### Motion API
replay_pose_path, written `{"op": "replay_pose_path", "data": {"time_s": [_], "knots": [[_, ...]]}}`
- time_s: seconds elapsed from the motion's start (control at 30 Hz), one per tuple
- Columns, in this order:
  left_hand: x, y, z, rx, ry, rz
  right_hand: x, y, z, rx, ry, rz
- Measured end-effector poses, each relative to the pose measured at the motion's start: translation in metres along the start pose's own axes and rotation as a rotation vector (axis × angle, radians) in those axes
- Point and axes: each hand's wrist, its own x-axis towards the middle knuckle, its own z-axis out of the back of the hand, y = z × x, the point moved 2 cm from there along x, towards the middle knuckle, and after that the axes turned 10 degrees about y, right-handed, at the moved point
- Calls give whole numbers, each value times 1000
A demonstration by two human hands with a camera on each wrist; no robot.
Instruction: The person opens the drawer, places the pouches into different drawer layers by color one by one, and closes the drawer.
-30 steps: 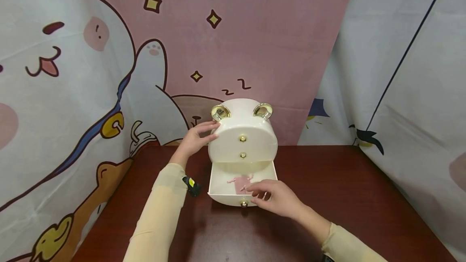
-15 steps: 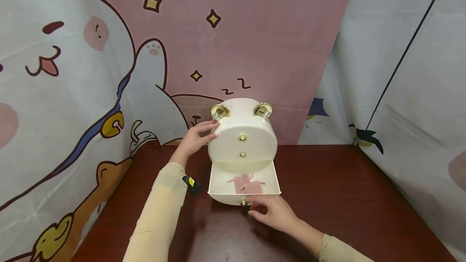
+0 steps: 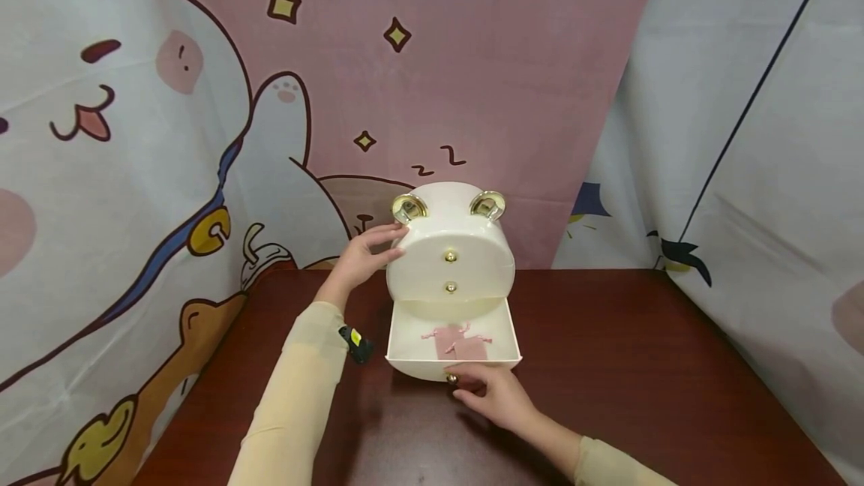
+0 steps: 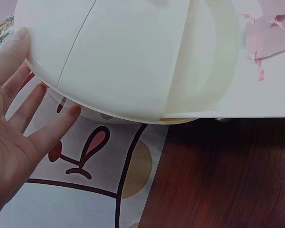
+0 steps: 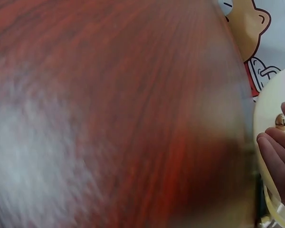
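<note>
A cream drawer box [image 3: 448, 265] with gold ears stands on the table, its bottom drawer [image 3: 398, 332] pulled out. Two pink drawstring pouches [image 3: 470, 349] lie in that drawer, one partly over the other. My left hand [image 3: 358, 265] rests against the box's upper left side, its fingers spread and fairly straight in the left wrist view. At the drawer's front, my right hand [image 3: 498, 396] has its index finger and thumb on either side of the gold knob [image 5: 282, 120]. The right wrist view shows the knob between them; firm contact is not plain.
The dark red-brown table [image 3: 641, 366] extends to both sides of the box. Behind it hangs a pink and white cartoon cloth [image 3: 513, 81]. Two more gold knobs [image 3: 450, 256] sit on the box's upper front.
My right hand has moved from above the drawer's front edge down and left to the knob, uncovering the second pouch. The left hand and the box have stayed in place.
</note>
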Motion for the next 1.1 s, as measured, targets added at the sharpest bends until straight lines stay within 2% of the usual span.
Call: {"op": "replay_pose_path", "data": {"time_s": [0.17,0.3,0.6,1.1], "knots": [[1,0,0,6,-1,1,0,-4,-6,83,-33,-20],[1,1,0,12,-5,-2,0,-4,-9,99,-68,-29],[1,2,0,3,-6,-7,4,-2,-7,49,-176,-46],[1,1,0,3,-7,-31,13,-9,-4,-1,-222,-86]]}}
